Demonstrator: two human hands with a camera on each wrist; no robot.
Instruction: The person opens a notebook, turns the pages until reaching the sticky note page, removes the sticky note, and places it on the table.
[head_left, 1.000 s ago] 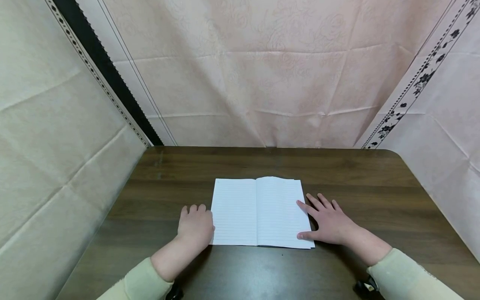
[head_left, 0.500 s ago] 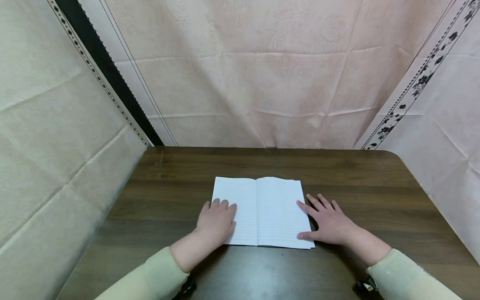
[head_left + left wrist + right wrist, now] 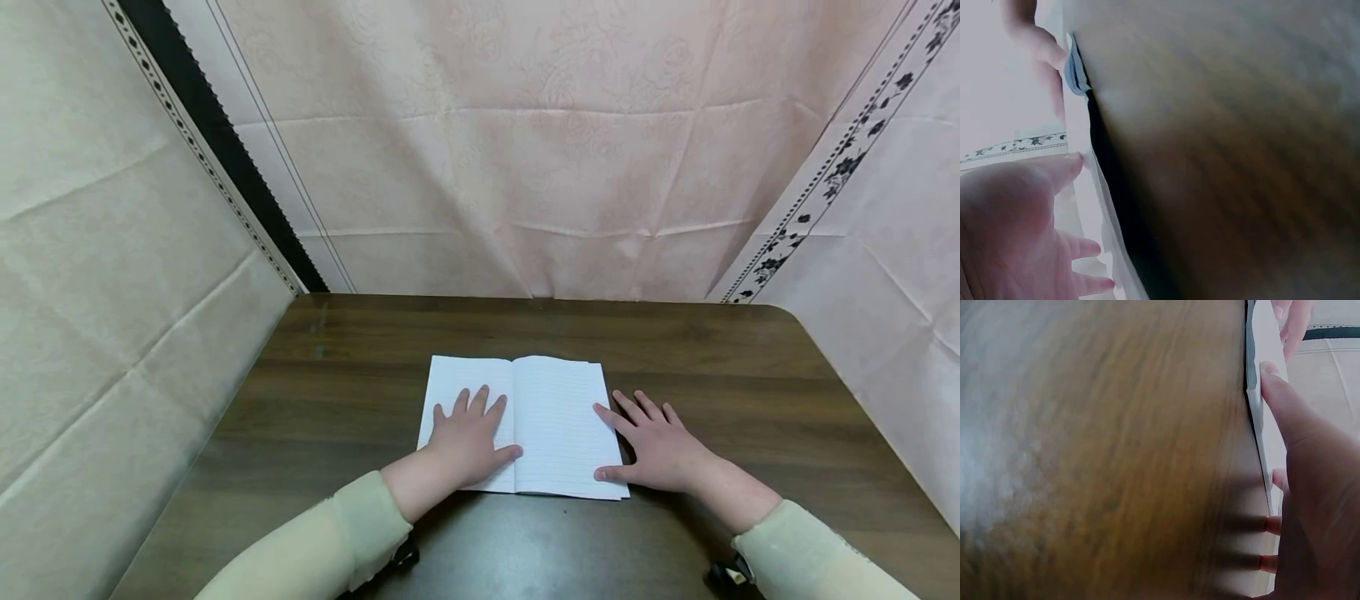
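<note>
An open notebook (image 3: 562, 425) with blank ruled pages lies flat on the wooden table. Across its left page spreads my left hand (image 3: 467, 442), fingers fanned and thumb reaching the centre fold. In the left wrist view, that hand's fingertips (image 3: 1092, 249) touch the paper. My right hand (image 3: 660, 446) rests at the notebook's right edge, its thumb and index finger on the right page and the other fingers beyond the edge. The right wrist view shows the right thumb (image 3: 1282, 403) straight on the page above the loosely stacked leaves.
The brown wooden table (image 3: 375, 333) extends around the notebook on all sides. Pale cloth (image 3: 525, 167) hangs behind the table and along both sides, with a dark strip (image 3: 225, 150) at the left and a floral border (image 3: 832, 175) at the right.
My left hand has moved right from the notebook's left edge onto the left page, and its fingers have spread. The right hand has stayed in place.
</note>
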